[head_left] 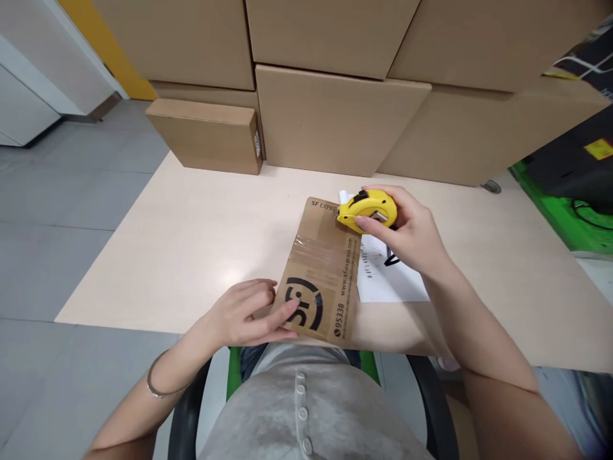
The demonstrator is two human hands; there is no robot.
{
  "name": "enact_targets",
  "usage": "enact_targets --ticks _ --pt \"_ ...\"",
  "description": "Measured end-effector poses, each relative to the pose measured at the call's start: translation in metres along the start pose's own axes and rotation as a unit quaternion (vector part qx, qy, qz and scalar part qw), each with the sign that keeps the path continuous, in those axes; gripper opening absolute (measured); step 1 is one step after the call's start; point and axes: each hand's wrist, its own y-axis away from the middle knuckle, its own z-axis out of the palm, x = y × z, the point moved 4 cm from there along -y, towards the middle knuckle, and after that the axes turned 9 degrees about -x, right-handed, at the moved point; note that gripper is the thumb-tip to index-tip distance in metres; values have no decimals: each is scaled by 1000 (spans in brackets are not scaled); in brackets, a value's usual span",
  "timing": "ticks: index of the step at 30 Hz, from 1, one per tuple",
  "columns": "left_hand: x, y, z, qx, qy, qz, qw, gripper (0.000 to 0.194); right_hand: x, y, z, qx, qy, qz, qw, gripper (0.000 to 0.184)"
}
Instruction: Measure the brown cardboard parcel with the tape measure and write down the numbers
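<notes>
While left hand (253, 312) touches carton (318, 262), long axis points away.

On the flat brown cardboard box (318, 255) in front of you, you can read "SF EXPRE…" along the far edge, a large black "SF" logo (304, 304) near your end, and "www.sf-express.com" and "95338" beside a small phone symbol (338, 332) down the right side.

The left grip (253, 311) reaches inward, loosely open; the right grip (409, 231) curls closed.
</notes>
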Motion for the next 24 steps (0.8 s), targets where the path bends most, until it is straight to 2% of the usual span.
enact_targets --ticks 3,5,7,8,9,10,12,14,16,20,22,24 --pt "8 -10 7 -12 2 40 999 62 3 -7 8 -15 -10 -18 1000 50" --pt "0 -13 9 6 49 43 998 61 1 -11 11 -36 -2 -26 999 51" --pt "-22 -16 9 75 122 -14 990 60 0 -14 11 -48 1 -33 998 52" --pt "-38 -19 9 128 153 -64 978 57 0 -16 11 -51 1 -36 998 52" --pt "-55 -23 12 154 176 -127 964 54 1 -17 10 -53 -1 -38 998 52" --pt "-72 -28 17 157 203 -177 950 55 3 -18 10 -54 -4 -39 998 52" --pt "-96 -44 32 95 271 -211 934 68 7 -20 9 -50 -15 -44 998 54" --pt "-110 -57 45 52 345 -204 915 73 10 -22 11 -49 -32 -57 997 54" --pt "-116 -64 53 32 415 -179 891 72 10 -26 15 -64 -47 -80 994 52" --pt "-117 -67 58 50 477 -175 860 64 -7 -40 30 -104 -12 -144 984 47" --pt "-118 -68 58 81 500 -205 837 57 -20 -47 36 -118 32 -177 977 42" --pt "-120 -71 58 109 521 -243 811 60 -31 -51 39 -134 74 -200 968 37"
